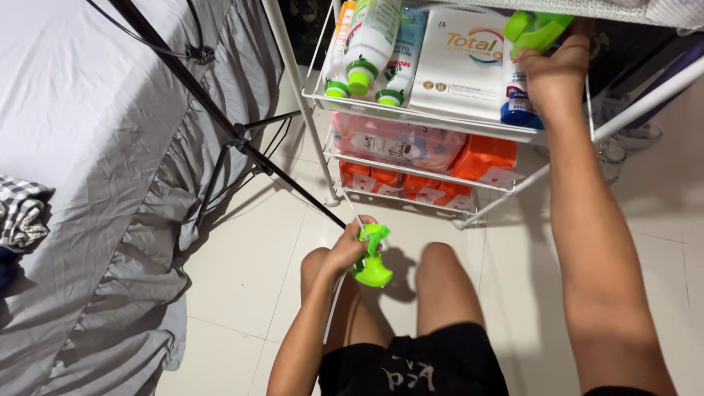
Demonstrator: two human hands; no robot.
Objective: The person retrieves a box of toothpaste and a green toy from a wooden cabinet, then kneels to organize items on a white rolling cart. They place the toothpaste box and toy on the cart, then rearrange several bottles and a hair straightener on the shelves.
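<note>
My left hand (347, 246) grips a bright green spray trigger head (372, 258) with a thin white dip tube, held above my knees over the tiled floor. Reaching up to the top shelf of a white wire rack (411, 116), my right hand (555, 70) is closed on a green-capped bottle (534, 31) standing beside a white box (460, 60). White bottles with green caps (369, 45) lie on the left of that shelf.
The rack's lower shelves hold a pink pack (396, 143) and orange packs (484, 158). A black tripod (235, 136) stands to the left against a bed with a grey sheet (95, 147). A checked cloth (22, 213) lies on the bed's edge.
</note>
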